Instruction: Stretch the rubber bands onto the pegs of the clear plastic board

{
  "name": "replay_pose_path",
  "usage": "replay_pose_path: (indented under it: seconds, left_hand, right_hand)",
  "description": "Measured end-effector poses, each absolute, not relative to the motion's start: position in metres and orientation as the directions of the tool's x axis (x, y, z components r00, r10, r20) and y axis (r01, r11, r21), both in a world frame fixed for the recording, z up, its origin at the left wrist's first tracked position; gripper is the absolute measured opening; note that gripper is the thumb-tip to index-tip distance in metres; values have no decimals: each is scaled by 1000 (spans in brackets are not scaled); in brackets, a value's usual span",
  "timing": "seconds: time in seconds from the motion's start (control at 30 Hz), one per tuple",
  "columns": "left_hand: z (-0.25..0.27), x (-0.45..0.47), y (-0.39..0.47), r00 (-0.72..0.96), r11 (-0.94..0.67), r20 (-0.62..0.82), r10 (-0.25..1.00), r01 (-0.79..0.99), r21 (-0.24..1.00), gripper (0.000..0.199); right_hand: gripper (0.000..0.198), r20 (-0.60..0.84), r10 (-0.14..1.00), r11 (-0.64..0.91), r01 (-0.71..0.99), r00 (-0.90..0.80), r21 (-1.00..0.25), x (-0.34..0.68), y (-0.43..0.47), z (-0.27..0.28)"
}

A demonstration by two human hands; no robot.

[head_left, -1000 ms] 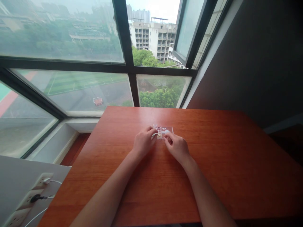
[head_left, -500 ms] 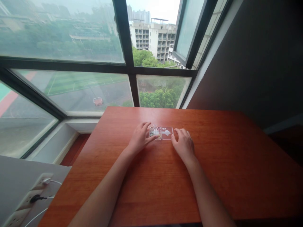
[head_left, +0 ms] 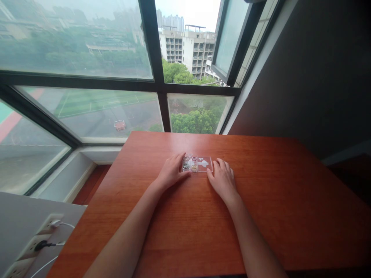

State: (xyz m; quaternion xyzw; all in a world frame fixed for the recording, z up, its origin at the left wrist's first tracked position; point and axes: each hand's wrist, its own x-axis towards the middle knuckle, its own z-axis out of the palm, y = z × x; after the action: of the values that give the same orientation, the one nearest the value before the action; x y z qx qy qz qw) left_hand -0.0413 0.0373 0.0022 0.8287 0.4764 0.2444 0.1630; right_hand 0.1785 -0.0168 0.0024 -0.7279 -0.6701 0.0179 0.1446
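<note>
A small clear plastic case (head_left: 194, 169) lies unfolded on the wooden desk. Its left half has compartments with small coiled or ring-shaped items (head_left: 186, 166), some dark, some yellowish, some reddish; they are too small to name. The see-through lid (head_left: 205, 164) forms the right half and carries a whitish printed shape. My left hand (head_left: 171, 170) is open at the case's left end, thumb along the near corner and fingers near the far one. At the lid's right edge my right hand (head_left: 223, 175) is open, its thumb by the near corner. Whether the fingertips touch the plastic I cannot tell.
The reddish-brown desk (head_left: 278, 204) stands against a dark-framed window (head_left: 164, 112) with one pane swung outward. A grey wall (head_left: 307, 77) rises on the right. Wall sockets (head_left: 33, 243) with plugged-in cables are at the lower left.
My left thumb has moved off the yellowish compartment to the case's near edge. My right thumb has shifted slightly left and down, beside the lid's near corner. The case stays in place.
</note>
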Motion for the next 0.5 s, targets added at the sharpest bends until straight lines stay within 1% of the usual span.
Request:
replay_pose_path:
  seconds: [0.2,0.3,0.37,0.5]
  left_hand:
    - [1,-41,37,424,-496,259,868,708,503,71]
    - [0,-42,37,421,-494,261,869,708,504,71]
    - [-1,-42,37,415,-492,265,870,707,508,71]
    - [0,-40,36,411,-493,273,870,703,512,74]
  right_hand:
    - [37,191,979,-22,968,72,-250,178,-18,1]
    - [37,225,972,5,956,64,-294,179,-16,-3]
    - [38,269,961,42,933,60,-358,181,-14,-4]
    - [46,361,931,173,815,47,-553,180,-10,-5]
